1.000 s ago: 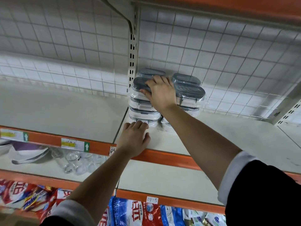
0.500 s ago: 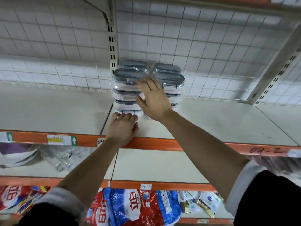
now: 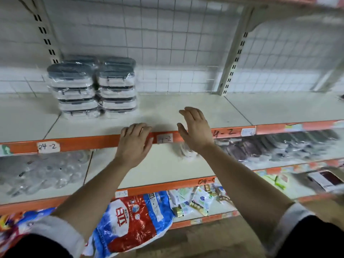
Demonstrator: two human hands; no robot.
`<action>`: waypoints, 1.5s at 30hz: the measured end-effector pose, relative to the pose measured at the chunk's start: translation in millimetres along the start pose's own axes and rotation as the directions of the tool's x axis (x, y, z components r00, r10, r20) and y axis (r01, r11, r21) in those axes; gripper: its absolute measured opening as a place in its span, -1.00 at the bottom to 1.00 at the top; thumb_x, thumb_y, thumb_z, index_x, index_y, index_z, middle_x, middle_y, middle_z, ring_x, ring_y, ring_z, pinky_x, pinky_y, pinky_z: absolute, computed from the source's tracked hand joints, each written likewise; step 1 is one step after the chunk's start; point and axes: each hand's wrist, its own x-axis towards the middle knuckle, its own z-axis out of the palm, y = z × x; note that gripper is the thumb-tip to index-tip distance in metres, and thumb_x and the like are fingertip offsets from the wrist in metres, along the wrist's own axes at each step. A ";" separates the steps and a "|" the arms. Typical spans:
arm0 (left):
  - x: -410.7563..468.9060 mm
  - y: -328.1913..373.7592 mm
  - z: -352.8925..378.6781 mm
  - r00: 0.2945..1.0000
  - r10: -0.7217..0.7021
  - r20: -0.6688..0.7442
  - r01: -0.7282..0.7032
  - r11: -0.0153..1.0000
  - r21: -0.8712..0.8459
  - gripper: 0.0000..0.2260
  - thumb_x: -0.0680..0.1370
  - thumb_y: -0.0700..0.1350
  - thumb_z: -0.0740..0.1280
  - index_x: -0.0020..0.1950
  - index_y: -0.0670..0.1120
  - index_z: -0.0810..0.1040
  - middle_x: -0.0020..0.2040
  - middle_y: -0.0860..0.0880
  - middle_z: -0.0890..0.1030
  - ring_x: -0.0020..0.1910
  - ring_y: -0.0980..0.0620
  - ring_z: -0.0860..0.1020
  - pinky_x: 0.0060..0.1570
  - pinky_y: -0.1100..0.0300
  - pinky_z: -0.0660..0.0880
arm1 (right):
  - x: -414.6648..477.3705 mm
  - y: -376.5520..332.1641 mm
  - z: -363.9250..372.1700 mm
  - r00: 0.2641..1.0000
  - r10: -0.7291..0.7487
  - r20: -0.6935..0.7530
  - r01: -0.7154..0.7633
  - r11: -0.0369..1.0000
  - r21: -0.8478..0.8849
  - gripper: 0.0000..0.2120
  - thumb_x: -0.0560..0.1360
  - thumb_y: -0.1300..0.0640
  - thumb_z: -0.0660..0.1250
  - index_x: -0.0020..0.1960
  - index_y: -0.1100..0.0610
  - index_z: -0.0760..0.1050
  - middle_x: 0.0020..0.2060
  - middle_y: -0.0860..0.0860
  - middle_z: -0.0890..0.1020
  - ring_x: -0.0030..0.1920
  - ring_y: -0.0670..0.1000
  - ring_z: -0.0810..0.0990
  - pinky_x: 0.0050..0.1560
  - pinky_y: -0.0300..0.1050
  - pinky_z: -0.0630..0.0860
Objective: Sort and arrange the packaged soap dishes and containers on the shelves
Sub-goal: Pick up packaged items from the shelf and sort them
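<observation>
The wrapped containers (image 3: 93,86) are sitting in tight stacks at the back left of the upper shelf (image 3: 186,108), likely pushed back to leave room in front. The left hand (image 3: 135,142) is resting on the orange edge (image 3: 83,143) (probably bracing), its grip holding nothing. The right hand (image 3: 195,130) is hovering, grip wide and empty.

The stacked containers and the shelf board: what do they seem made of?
The stacked containers look like clear plastic with grey lids, wrapped in glossy film that shows wrinkles and glints. The shelf board seems to be painted metal, a smooth cream finish with a seam between panels, though the blur leaves this uncertain.
</observation>
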 end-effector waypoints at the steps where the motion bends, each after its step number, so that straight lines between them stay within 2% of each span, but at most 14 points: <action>1: -1.6 26.4 3.2 1.000 0.015 -0.006 -0.016 1.000 -0.010 -0.60 0.57 0.03 0.07 0.21 -0.13 0.57 0.19 -0.11 0.57 0.16 -0.16 0.53 0.09 -0.04 0.37 | -17.0 21.4 -13.8 1.000 0.021 -0.010 -0.021 1.000 -0.014 -0.64 0.51 0.18 0.35 0.27 0.30 0.49 0.21 0.24 0.53 0.27 0.27 0.46 0.28 0.13 0.42; 4: -8.6 90.4 15.1 0.994 0.102 -0.047 -0.103 0.995 -0.018 -0.65 0.56 0.00 0.13 0.14 -0.14 0.59 0.14 -0.11 0.60 0.11 -0.15 0.55 0.02 0.01 0.38 | -62.7 74.9 -45.2 0.996 0.074 -0.046 -0.076 0.996 -0.046 -0.68 0.48 0.22 0.37 0.20 0.31 0.52 0.13 0.25 0.56 0.17 0.30 0.50 0.21 0.13 0.44; 7: -18.6 143.1 28.4 0.994 0.106 0.026 -0.104 0.993 -0.060 -0.64 0.56 0.00 0.11 0.15 -0.13 0.59 0.14 -0.09 0.59 0.12 -0.14 0.55 0.07 -0.01 0.39 | -108.6 119.0 -64.2 0.989 0.137 -0.051 -0.140 0.989 -0.057 -0.74 0.46 0.26 0.38 0.12 0.30 0.52 0.05 0.24 0.57 0.06 0.30 0.51 0.11 0.09 0.42; 13: -57.3 208.3 65.8 0.980 0.028 0.195 -0.010 0.996 -0.093 -0.59 0.58 0.06 0.06 0.22 -0.10 0.57 0.15 -0.04 0.58 0.12 -0.08 0.55 0.08 0.01 0.43 | -189.2 170.4 -65.5 0.972 0.204 0.117 -0.199 0.979 -0.049 -0.75 0.54 0.20 0.32 0.18 0.28 0.51 0.08 0.20 0.55 0.10 0.27 0.49 0.18 0.10 0.40; 17: -72.7 227.3 97.4 0.972 -0.001 0.236 0.018 0.998 -0.068 -0.75 0.55 -0.05 0.35 0.19 -0.10 0.59 0.12 -0.04 0.60 0.09 -0.08 0.59 0.07 0.03 0.48 | -219.3 195.6 -48.0 0.949 0.224 0.221 -0.231 0.973 0.005 -0.69 0.53 0.20 0.34 0.25 0.27 0.49 0.18 0.19 0.53 0.22 0.26 0.46 0.22 0.08 0.43; 19: -74.8 232.1 113.0 0.958 -0.013 0.288 0.034 0.997 -0.069 -0.71 0.55 -0.04 0.36 0.24 -0.09 0.57 0.18 -0.03 0.59 0.14 -0.06 0.57 0.12 0.04 0.46 | -226.0 207.3 -34.9 0.938 0.238 0.252 -0.253 0.967 0.028 -0.67 0.54 0.19 0.34 0.27 0.25 0.48 0.22 0.17 0.52 0.26 0.23 0.44 0.25 0.06 0.42; 23: -67.2 234.1 146.7 0.955 -0.079 0.285 0.106 0.991 -0.082 -0.68 0.61 -0.02 0.27 0.32 -0.10 0.52 0.27 -0.03 0.56 0.25 -0.04 0.51 0.24 0.05 0.39 | -226.1 227.5 -4.6 0.927 0.216 0.306 -0.240 0.970 0.040 -0.64 0.55 0.16 0.32 0.31 0.26 0.46 0.26 0.17 0.50 0.32 0.21 0.41 0.30 0.06 0.41; 26: -60.9 225.8 182.7 0.937 -0.144 0.318 0.172 0.983 -0.062 -0.60 0.65 0.05 0.12 0.45 -0.07 0.38 0.41 0.02 0.44 0.39 0.04 0.38 0.38 0.12 0.25 | -223.4 241.6 26.8 0.923 0.188 0.337 -0.215 0.976 0.045 -0.60 0.56 0.14 0.30 0.36 0.25 0.42 0.30 0.17 0.47 0.37 0.19 0.37 0.33 0.06 0.39; 28: -57.3 217.9 205.3 0.931 -0.151 0.333 0.178 0.983 -0.050 -0.57 0.66 0.07 0.07 0.50 -0.05 0.30 0.45 0.03 0.38 0.43 0.06 0.32 0.40 0.15 0.20 | -222.5 249.1 44.0 0.922 0.194 0.335 -0.224 0.973 0.054 -0.60 0.56 0.14 0.31 0.36 0.25 0.42 0.31 0.17 0.46 0.38 0.18 0.37 0.33 0.05 0.38; 35: -33.1 190.7 282.2 0.914 -0.174 0.367 0.208 0.977 -0.055 -0.55 0.66 0.05 0.11 0.53 -0.07 0.26 0.51 -0.02 0.31 0.49 0.04 0.25 0.40 0.14 0.17 | -214.7 288.0 100.7 0.901 0.222 0.372 -0.264 0.962 0.066 -0.57 0.55 0.16 0.33 0.37 0.27 0.41 0.32 0.19 0.46 0.38 0.19 0.38 0.35 0.02 0.34; 39: -5.8 179.6 318.9 0.918 -0.151 0.368 0.192 0.978 -0.079 -0.50 0.66 0.03 0.11 0.57 -0.09 0.14 0.58 -0.06 0.15 0.55 0.01 0.11 0.45 0.15 0.07 | -197.1 306.0 131.2 0.887 0.236 0.397 -0.280 0.958 0.056 -0.51 0.57 0.13 0.28 0.45 0.24 0.31 0.39 0.16 0.40 0.41 0.16 0.32 0.39 -0.05 0.26; 45: 61.7 159.9 367.3 0.942 -0.126 0.310 0.153 0.986 -0.064 -0.43 0.65 0.03 0.15 0.58 -0.13 0.05 0.59 -0.10 0.10 0.57 -0.04 0.04 0.51 0.10 0.01 | -167.3 321.0 180.4 0.864 0.244 0.441 -0.282 0.959 0.023 -0.46 0.59 0.08 0.24 0.51 0.22 0.23 0.45 0.16 0.33 0.44 0.17 0.29 0.42 0.00 0.25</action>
